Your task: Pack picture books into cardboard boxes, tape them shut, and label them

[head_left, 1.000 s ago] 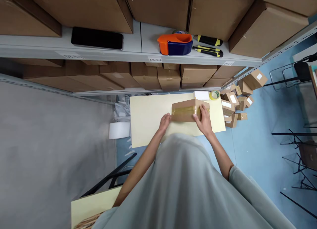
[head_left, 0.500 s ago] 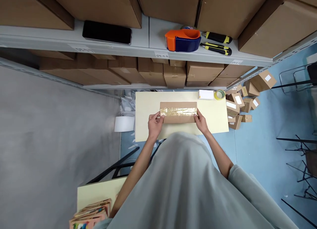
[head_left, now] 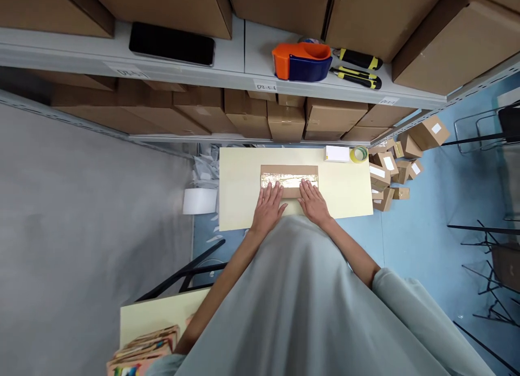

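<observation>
A long brown cardboard box [head_left: 290,192] lies on the pale yellow table [head_left: 345,192], a wide strip of shiny packing tape [head_left: 288,179] running along its top. My left hand [head_left: 268,207] rests flat on the left part of the box, fingers stretched over the tape's lower edge. On the right part, my right hand [head_left: 313,202] lies flat too, its fingertips on the tape. Neither hand grips anything. Behind the box, toward the table's far right corner, are a small white box [head_left: 337,154] and a roll of yellowish tape [head_left: 358,154].
Above the table, a grey shelf [head_left: 227,67] carries cardboard boxes, a black phone [head_left: 172,43], an orange and blue tape dispenser [head_left: 303,62] and two utility knives [head_left: 357,68]. Parcels [head_left: 384,167] are heaped on the floor at right. A white roll [head_left: 200,201] stands left of the table.
Both hands have let go of the box's ends and moved inward, now lying flat on its top. The box sits on the table, shifted slightly left in view.
</observation>
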Tool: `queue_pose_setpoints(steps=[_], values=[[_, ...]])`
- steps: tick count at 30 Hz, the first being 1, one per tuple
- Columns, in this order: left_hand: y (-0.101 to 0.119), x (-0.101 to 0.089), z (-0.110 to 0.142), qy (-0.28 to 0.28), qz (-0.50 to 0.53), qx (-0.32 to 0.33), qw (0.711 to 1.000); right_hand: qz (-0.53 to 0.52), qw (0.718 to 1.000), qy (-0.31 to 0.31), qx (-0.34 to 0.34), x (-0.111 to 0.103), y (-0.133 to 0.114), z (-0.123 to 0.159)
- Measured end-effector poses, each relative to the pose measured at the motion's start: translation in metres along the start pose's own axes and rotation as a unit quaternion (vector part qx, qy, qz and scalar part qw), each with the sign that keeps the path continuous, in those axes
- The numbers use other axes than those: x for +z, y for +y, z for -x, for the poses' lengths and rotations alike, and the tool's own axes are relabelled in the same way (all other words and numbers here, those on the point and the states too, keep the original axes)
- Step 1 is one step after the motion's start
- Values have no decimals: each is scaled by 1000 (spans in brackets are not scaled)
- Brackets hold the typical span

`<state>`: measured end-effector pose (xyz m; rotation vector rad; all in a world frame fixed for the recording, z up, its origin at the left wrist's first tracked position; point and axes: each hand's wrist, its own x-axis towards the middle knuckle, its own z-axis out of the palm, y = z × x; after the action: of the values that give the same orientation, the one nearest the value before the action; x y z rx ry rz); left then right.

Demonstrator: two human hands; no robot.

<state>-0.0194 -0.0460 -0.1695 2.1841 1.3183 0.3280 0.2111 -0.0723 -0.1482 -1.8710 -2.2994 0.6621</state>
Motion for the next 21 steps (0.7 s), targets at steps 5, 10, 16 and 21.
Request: queue_pose_setpoints(steps=[5,10,16,21], values=[[2,-1,-7,1,-19,-7,1000,31,999,-16,4,1,-10,-8],[7,-4,-22,5,37,-4,999,-19,999,-20,-20,4,-19,-24],[-18,-4,-25,89,151,-95,980,-58,998,12,0,4,-11,-22],[-70,7,-22,132,315,-301,890,-91,992,60,65,3,23,-10]])
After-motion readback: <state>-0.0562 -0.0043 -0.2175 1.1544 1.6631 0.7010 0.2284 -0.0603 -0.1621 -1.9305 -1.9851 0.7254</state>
